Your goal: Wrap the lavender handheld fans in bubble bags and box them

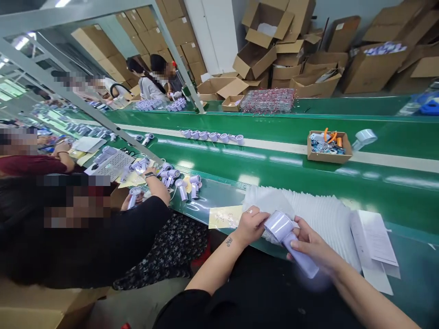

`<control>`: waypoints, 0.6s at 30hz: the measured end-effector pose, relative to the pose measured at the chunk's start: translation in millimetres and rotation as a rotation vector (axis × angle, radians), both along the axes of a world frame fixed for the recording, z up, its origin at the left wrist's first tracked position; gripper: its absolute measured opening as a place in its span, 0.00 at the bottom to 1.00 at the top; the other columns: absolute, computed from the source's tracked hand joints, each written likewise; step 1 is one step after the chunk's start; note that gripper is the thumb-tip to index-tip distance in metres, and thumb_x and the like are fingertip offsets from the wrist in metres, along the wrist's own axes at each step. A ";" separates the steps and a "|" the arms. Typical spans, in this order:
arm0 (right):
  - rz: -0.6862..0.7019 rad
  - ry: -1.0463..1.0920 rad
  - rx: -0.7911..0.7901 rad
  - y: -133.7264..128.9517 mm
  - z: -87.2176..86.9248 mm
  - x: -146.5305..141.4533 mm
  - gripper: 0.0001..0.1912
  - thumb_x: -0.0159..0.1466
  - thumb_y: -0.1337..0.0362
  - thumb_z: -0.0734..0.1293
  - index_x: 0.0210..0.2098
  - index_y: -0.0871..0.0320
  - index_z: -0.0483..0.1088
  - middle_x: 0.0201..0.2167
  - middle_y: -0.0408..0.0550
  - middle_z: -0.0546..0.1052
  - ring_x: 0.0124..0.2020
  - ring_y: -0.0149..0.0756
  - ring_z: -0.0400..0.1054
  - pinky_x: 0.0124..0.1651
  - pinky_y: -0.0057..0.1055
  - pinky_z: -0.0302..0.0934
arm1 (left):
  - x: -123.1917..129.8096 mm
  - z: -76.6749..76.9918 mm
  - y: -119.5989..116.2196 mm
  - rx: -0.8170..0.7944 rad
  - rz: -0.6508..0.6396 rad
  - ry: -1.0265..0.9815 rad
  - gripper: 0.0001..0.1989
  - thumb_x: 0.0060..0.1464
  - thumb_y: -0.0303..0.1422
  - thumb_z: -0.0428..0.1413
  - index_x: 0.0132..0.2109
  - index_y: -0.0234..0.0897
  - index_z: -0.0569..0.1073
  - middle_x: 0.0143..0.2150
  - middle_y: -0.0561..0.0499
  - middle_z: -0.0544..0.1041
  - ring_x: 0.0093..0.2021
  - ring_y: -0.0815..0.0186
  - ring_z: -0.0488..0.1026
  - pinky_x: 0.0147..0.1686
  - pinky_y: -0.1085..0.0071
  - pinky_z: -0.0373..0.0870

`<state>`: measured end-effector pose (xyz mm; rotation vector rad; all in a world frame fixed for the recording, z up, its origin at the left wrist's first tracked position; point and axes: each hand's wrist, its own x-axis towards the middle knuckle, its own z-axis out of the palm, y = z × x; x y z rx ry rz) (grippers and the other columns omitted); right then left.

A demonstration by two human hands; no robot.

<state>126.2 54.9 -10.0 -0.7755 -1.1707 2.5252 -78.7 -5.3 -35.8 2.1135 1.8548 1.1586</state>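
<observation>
- One lavender fan (279, 225) is held over the table's (416, 262) near edge, seemingly assembled, uncovered.
- Right hand (310, 243): fingers grasping its handle. Left hand (251, 225): fingers curled at its head; whether they pinch it, I cannot tell.
- White sheets (317, 219) overlap along that edge, mostly unused, apparently.
- Six more fans (213, 136) lie rowed on the belt (274, 168).

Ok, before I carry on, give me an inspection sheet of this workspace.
Surface: glossy green bench, a pale strip running along it.
Job's things: lilac fan in hand; stacked white sheets just beyond.
Clutter: papers right of the sheets, yellow note left, small cardboard box of mixed items farther back.
Hands: right hand grips the fan's handle; left hand touches its head.
Cables: nothing seen on the held fan.
Surroundings: co-worker at left; open cartons in the background.
</observation>
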 end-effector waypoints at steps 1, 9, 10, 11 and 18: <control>0.002 0.013 -0.047 0.4 1.3 6.9 0.40 0.53 0.61 0.72 0.58 0.45 0.48 0.38 0.44 0.70 0.32 0.34 0.66 0.30 0.34 0.67 | 7.1 1.7 1.2 -0.006 -0.009 0.023 0.11 0.58 0.30 0.47 0.37 0.34 0.74 0.26 0.49 0.67 0.29 0.67 0.65 0.29 0.72 0.63; 0.036 0.080 -0.063 -5.3 -4.1 51.1 0.50 0.51 0.62 0.73 0.64 0.44 0.40 0.40 0.46 0.69 0.31 0.35 0.67 0.27 0.33 0.68 | 61.8 0.4 12.1 -0.189 -0.148 0.001 0.06 0.52 0.30 0.51 0.32 0.33 0.72 0.27 0.48 0.71 0.30 0.66 0.68 0.31 0.71 0.65; 0.017 0.066 -0.036 -4.8 -5.0 55.2 0.46 0.53 0.62 0.72 0.63 0.45 0.43 0.41 0.47 0.69 0.32 0.35 0.67 0.28 0.33 0.68 | 66.5 -1.4 13.1 -0.218 -0.126 -0.100 0.06 0.51 0.29 0.52 0.32 0.33 0.73 0.27 0.48 0.72 0.30 0.66 0.68 0.31 0.71 0.65; -0.001 0.050 -0.007 -3.8 -5.8 59.3 0.41 0.55 0.62 0.71 0.62 0.46 0.48 0.43 0.48 0.69 0.33 0.35 0.66 0.28 0.33 0.68 | 70.3 -2.9 14.0 -0.254 -0.107 -0.221 0.06 0.51 0.29 0.52 0.33 0.33 0.73 0.28 0.48 0.73 0.31 0.66 0.69 0.32 0.72 0.66; -0.090 -0.056 0.039 -2.2 -13.2 84.8 0.26 0.58 0.59 0.68 0.55 0.50 0.61 0.41 0.47 0.70 0.34 0.36 0.67 0.28 0.31 0.68 | 90.3 4.0 14.1 -0.330 0.144 -0.727 0.13 0.57 0.38 0.50 0.37 0.32 0.73 0.30 0.50 0.74 0.31 0.68 0.70 0.33 0.72 0.67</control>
